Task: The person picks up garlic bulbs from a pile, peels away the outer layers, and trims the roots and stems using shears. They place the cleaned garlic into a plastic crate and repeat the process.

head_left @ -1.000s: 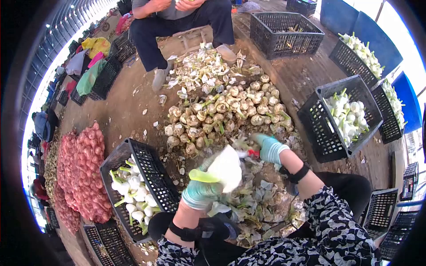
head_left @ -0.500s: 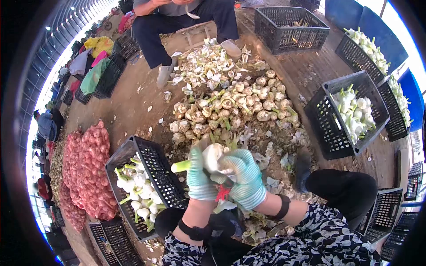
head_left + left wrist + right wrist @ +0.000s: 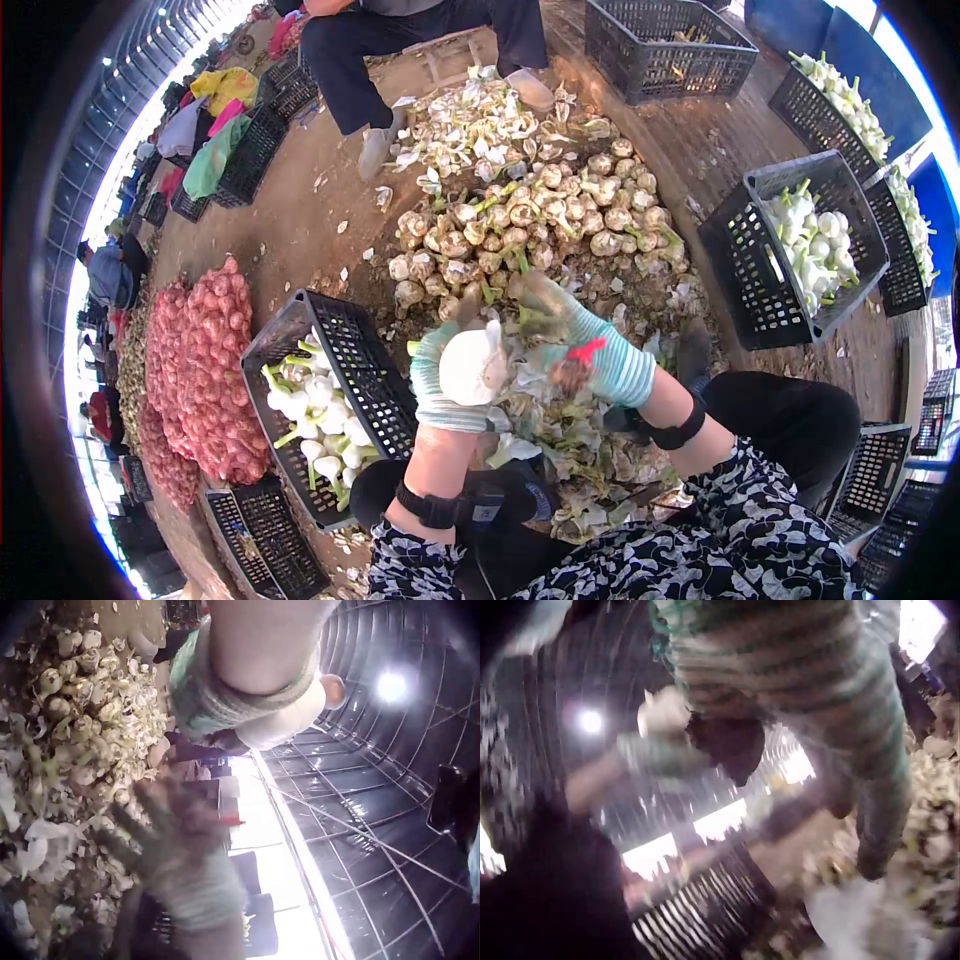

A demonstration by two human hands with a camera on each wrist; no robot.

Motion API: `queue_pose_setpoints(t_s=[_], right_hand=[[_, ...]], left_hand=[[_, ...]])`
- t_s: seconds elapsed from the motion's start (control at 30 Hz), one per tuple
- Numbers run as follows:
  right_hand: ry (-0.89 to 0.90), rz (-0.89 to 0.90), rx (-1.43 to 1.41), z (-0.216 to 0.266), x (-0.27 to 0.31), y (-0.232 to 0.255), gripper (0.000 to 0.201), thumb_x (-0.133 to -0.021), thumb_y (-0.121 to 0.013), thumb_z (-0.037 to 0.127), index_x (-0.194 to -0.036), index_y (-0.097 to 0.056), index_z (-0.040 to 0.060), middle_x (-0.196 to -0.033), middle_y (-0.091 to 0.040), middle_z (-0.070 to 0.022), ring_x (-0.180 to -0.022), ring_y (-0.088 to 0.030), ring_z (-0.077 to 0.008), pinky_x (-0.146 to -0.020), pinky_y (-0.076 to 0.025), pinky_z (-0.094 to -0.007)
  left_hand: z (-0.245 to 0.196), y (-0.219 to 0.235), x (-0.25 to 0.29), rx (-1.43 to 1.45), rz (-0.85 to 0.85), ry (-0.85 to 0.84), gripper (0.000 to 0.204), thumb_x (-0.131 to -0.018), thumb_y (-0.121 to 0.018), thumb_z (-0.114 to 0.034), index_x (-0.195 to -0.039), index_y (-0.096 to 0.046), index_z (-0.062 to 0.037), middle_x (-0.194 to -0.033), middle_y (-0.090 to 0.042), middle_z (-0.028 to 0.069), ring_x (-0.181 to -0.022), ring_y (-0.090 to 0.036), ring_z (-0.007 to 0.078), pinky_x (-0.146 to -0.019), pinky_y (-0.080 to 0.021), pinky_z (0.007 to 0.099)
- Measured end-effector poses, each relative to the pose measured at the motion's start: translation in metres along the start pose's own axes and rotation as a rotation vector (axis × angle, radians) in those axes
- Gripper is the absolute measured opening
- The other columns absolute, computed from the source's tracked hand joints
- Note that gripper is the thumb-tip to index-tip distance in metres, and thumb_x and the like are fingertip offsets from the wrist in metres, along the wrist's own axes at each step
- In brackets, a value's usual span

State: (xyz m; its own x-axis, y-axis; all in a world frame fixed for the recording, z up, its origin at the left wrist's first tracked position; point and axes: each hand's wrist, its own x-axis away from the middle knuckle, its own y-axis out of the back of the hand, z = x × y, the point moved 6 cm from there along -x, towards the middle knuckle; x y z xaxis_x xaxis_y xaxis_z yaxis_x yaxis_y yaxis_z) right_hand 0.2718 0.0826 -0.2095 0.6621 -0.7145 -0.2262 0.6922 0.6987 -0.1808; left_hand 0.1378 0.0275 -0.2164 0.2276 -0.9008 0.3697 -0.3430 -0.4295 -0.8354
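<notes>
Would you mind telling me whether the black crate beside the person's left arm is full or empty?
Partly full. The black crate holds white peeled bulbs in its lower half; its upper end shows bare mesh.
</notes>
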Motion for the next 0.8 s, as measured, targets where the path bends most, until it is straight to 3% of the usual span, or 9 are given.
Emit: queue_pose_setpoints(t_s=[0.1,0.23,0.33,0.37,0.43,0.5,0.57,0.63,0.8], right_hand=[[0.390,0.084,0.498,0.072,-0.022,-0.022,0.039,-0.063,-0.068,0.011,-0.098,-0.053,0.0065,-0.092,-0.056,-0.0089,-0.089,-0.052,-0.0224,-0.074,-0.043,-0.0303],[0.297,0.078,0.387,0.064,-0.001,-0.041,0.017,-0.067,-0.064,0.007,-0.081,-0.056,0.0056,-0.079,-0.057,-0.0087,-0.075,-0.056,-0.0213,-0.067,-0.045,-0.0289],[-0.044,0.642,-0.029,0.036,0.042,-0.090,0.013,-0.070,-0.059,0.003,-0.083,-0.057,0.0042,-0.079,-0.059,-0.0062,-0.075,-0.056,-0.0165,-0.067,-0.045,-0.0270],[0.190,0.536,0.223,0.004,0.039,-0.076,0.022,-0.071,-0.061,0.006,-0.091,-0.055,0.0026,-0.081,-0.059,-0.0068,-0.074,-0.055,-0.0138,-0.066,-0.045,-0.0242],[-0.705,0.083,-0.420,-0.053,0.026,-0.038,0.037,-0.073,-0.061,0.009,-0.107,-0.048,0.0009,-0.083,-0.060,-0.0095,-0.073,-0.056,-0.0159,-0.065,-0.044,-0.0217],[-0.183,0.042,0.141,-0.021,0.010,-0.034,0.047,-0.076,-0.059,0.012,-0.117,-0.038,-0.0006,-0.089,-0.059,-0.0133,-0.076,-0.057,-0.0218,-0.066,-0.045,-0.0206],[0.198,0.021,0.446,-0.003,0.002,-0.053,0.059,-0.072,-0.060,0.014,-0.123,-0.033,0.0006,-0.109,-0.052,-0.0182,-0.094,-0.053,-0.0288,-0.083,-0.042,-0.0311],[-0.394,0.573,0.477,-0.061,0.005,-0.056,0.057,-0.071,-0.058,0.011,-0.123,-0.036,0.0054,-0.112,-0.049,-0.0185,-0.102,-0.049,-0.0303,-0.090,-0.037,-0.0325],[-0.683,-0.182,1.138,-0.120,-0.022,0.126,0.048,-0.070,-0.061,0.032,-0.107,-0.049,0.0032,-0.105,-0.052,-0.0178,-0.099,-0.049,-0.0299,-0.082,-0.041,-0.0355]], left_hand=[[0.007,0.003,-0.002,-0.458,0.081,-0.100,0.026,-0.078,-0.050,-0.011,-0.100,-0.054,0.0036,-0.085,-0.059,0.0098,-0.068,-0.057,0.0176,-0.063,-0.047,0.0249],[-0.001,0.004,-0.004,-0.024,0.287,-0.068,0.038,-0.073,-0.050,-0.014,-0.106,-0.049,0.0049,-0.091,-0.057,0.0132,-0.069,-0.057,0.0224,-0.066,-0.048,0.0353],[-0.009,0.022,-0.009,0.181,-0.092,0.027,0.028,-0.071,-0.048,-0.021,-0.087,-0.051,0.0013,-0.075,-0.056,0.0131,-0.065,-0.054,0.0251,-0.061,-0.046,0.0384],[-0.016,0.032,-0.008,0.132,-0.262,-0.051,0.022,-0.073,-0.045,-0.022,-0.069,-0.053,-0.0015,-0.064,-0.053,0.0126,-0.059,-0.051,0.0255,-0.056,-0.044,0.0372],[-0.022,0.039,-0.009,0.101,-0.248,-0.063,0.022,-0.073,-0.045,-0.023,-0.068,-0.053,-0.0032,-0.064,-0.053,0.0118,-0.059,-0.050,0.0248,-0.056,-0.043,0.0366],[-0.018,0.030,-0.005,0.200,0.052,-0.015,0.022,-0.072,-0.045,-0.025,-0.072,-0.054,-0.0050,-0.067,-0.055,0.0107,-0.065,-0.052,0.0248,-0.062,-0.044,0.0375],[-0.034,0.031,0.004,-0.139,-0.273,-0.283,0.023,-0.077,-0.043,-0.023,-0.090,-0.055,-0.0072,-0.076,-0.057,0.0077,-0.062,-0.055,0.0227,-0.060,-0.049,0.0324],[-0.082,0.043,0.013,-0.433,-0.481,-0.479,0.020,-0.074,-0.050,-0.013,-0.092,-0.054,-0.0040,-0.072,-0.055,0.0067,-0.062,-0.055,0.0191,-0.055,-0.049,0.0279],[-0.148,0.005,0.078,-1.284,-0.797,-1.249,0.043,-0.075,-0.055,0.000,-0.116,-0.042,0.0018,-0.113,-0.047,0.0130,-0.099,-0.047,0.0182,-0.085,-0.039,0.0281]])
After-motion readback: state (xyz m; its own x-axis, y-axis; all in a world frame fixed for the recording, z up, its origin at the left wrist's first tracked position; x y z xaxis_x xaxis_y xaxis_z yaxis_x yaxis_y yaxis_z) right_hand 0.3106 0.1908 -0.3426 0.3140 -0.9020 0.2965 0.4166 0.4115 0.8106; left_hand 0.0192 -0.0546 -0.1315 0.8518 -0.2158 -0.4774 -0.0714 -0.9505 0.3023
